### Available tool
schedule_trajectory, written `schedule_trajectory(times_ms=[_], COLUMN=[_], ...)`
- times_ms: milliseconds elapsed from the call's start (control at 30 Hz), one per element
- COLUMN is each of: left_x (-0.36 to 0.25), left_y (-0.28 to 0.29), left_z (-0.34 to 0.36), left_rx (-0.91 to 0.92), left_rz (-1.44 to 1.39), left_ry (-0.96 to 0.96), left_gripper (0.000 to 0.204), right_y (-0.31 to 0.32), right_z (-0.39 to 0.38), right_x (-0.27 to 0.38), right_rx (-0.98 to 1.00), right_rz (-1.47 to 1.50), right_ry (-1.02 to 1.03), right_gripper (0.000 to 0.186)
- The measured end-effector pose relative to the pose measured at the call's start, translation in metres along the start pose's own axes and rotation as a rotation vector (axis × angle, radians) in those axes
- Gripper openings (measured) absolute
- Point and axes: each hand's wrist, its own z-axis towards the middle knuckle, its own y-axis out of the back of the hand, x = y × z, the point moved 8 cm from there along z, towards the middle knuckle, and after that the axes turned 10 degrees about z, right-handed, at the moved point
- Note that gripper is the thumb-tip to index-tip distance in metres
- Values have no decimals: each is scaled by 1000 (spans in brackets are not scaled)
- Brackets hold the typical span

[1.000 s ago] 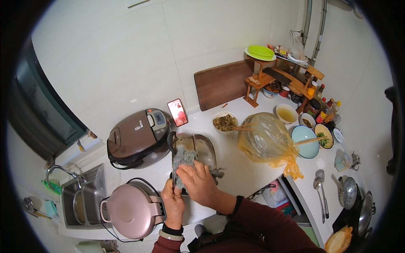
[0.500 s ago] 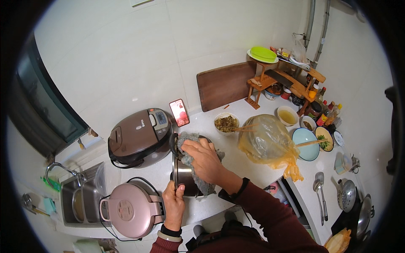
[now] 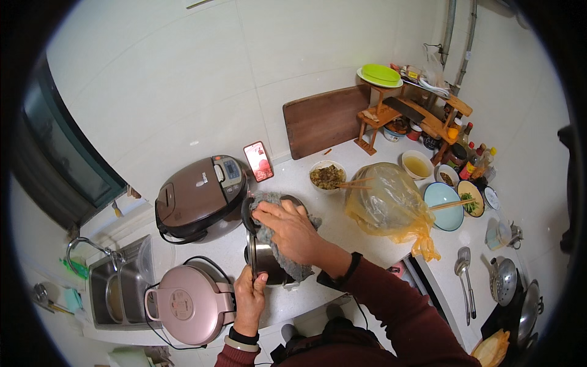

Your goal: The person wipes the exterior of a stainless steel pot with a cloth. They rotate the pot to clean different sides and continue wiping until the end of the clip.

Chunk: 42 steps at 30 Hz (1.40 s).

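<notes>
Since the earlier frame, your right hand (image 3: 292,227) has shifted its one grey cloth (image 3: 276,235) across the one steel pot (image 3: 264,260), pressing down flat; your left hand (image 3: 251,298) grips the pot's side on the counter (image 3: 342,257).

A lit, red-toned phone screen (image 3: 258,161) is propped against the wall at twelve o'clock; a small display panel (image 3: 232,169) is set on the brown cooker.

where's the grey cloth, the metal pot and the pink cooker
grey cloth (image 3: 267,233), head view, on the fold left of the right hand
metal pot (image 3: 264,260), head view, on its shiny side wall
pink cooker (image 3: 186,303), head view, on the lid's middle
</notes>
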Motion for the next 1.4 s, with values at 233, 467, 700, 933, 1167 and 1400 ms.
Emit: schedule_trajectory(times_ms=[233,467,700,933,1167,1400], left_x=[8,32,24,-23,-7,5], left_y=[1,13,23,51,54,61], left_z=[-6,-30,-45,-23,-26,-54], left_rx=[-28,32,122,-127,-343,-339], left_rz=[-35,-76,-186,-249,-134,-108], left_ry=[-5,67,237,258,305,281], left_gripper=[27,23,22,22,22,28], right_y=[-13,11,2,-14,-32,-41], right_z=[-18,-34,-51,-69,-64,-17], right_x=[7,-8,11,51,75,31], right_rx=[83,-88,-153,-200,-18,163], right_rz=[-114,-31,-101,-166,-141,-32], right_ry=[59,71,43,122,240,102], right_gripper=[56,47,54,56,55,54])
